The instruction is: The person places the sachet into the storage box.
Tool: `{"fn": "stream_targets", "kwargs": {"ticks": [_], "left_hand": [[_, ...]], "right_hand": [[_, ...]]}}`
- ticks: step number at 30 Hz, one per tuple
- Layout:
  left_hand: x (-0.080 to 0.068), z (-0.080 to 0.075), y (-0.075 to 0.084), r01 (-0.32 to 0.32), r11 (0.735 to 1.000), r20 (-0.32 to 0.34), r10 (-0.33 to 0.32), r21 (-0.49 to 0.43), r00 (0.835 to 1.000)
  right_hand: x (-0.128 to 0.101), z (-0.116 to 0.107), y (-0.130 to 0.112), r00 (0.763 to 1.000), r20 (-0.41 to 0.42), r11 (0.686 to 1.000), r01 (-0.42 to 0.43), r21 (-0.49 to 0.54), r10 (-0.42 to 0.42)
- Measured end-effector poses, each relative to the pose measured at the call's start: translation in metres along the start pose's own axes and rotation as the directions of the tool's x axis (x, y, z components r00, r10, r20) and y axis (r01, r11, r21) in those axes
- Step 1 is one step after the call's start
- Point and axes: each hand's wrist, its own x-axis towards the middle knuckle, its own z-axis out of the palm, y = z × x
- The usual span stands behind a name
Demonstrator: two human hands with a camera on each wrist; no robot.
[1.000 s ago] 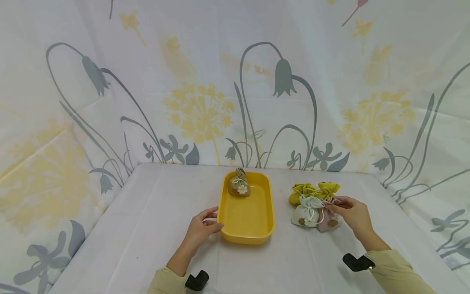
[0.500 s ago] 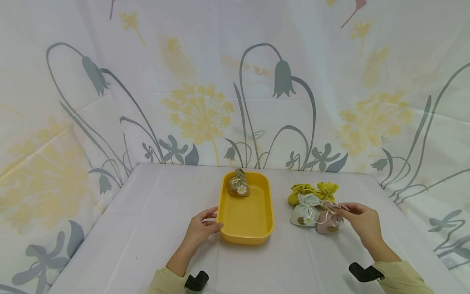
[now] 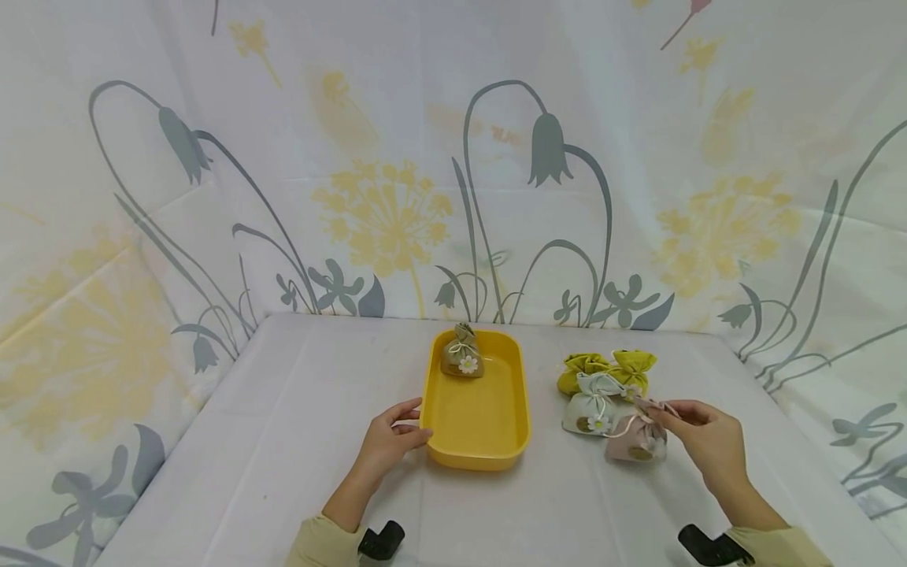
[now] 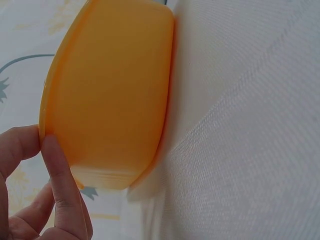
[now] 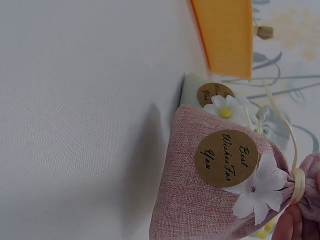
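White tabletop (image 3: 283, 417) beneath a yellow tray (image 3: 478, 417) — flower-patterned backdrop (image 3: 439, 134) behind.

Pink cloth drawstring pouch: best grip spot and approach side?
Gathered top of the pink cloth pouch, probably from the right: the tied neck is narrow and pinchable above the wide body, and the pale mint cloth pouch crowds the left. The right hand pinches there.

Under soft, even light, a pale fabric backdrop (image 3: 638, 228) printed with grey bellflowers (image 3: 549, 148) at ten and one o'clock and yellow umbels (image 3: 723, 232) at nine and three rises behind a white-clothed table (image 3: 319, 378) spreading toward six o'clock.
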Motion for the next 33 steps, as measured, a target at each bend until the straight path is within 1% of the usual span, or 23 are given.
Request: {"fn": "stream_targets", "kwargs": {"ticks": [3,7,14,16,21,23,25,30,31,33], "left_hand": [[0.000,0.000,0.000,-0.001,1.000,0.003,0.001,-0.001,1.000],[-0.002,0.000,0.002,0.004,1.000,0.013,-0.004,0.001,1.000],[-0.015,0.001,0.023,0.003,1.000,0.023,-0.003,0.012,1.000],[-0.014,0.001,0.021,0.006,1.000,0.022,-0.006,0.010,1.000],[-0.003,0.001,0.003,0.015,1.000,0.015,-0.015,0.012,1.000],[-0.001,0.001,0.001,0.014,1.000,0.013,-0.014,0.012,1.000],[-0.002,0.001,0.003,0.012,1.000,0.012,-0.012,0.008,1.000],[-0.013,0.000,0.021,0.004,1.000,0.019,-0.004,0.006,1.000],[-0.013,0.000,0.022,0.003,1.000,0.021,-0.004,0.006,1.000],[-0.012,0.000,0.020,0.004,1.000,0.021,-0.004,0.002,1.000]], "right_hand": [[-0.004,0.001,-0.003,1.000,-0.009,1.000,0.001,0.007,-0.001],[-0.009,0.002,-0.008,0.999,-0.033,1.000,0.023,0.015,-0.022],[-0.017,0.008,-0.019,0.996,-0.035,0.996,0.082,0.045,-0.080],[-0.019,0.010,-0.023,0.995,-0.029,0.994,0.094,0.054,-0.092],[-0.025,0.017,-0.036,0.993,-0.016,0.988,0.120,0.093,-0.119],[-0.026,0.020,-0.041,0.991,-0.009,0.985,0.136,0.107,-0.135],[-0.027,0.024,-0.047,0.988,-0.001,0.980,0.155,0.126,-0.156],[-0.026,0.033,-0.058,0.982,0.013,0.974,0.188,0.124,-0.191],[-0.026,0.035,-0.061,0.980,0.020,0.973,0.194,0.122,-0.198],[-0.025,0.038,-0.065,0.976,0.030,0.970,0.209,0.126,-0.215]]}}
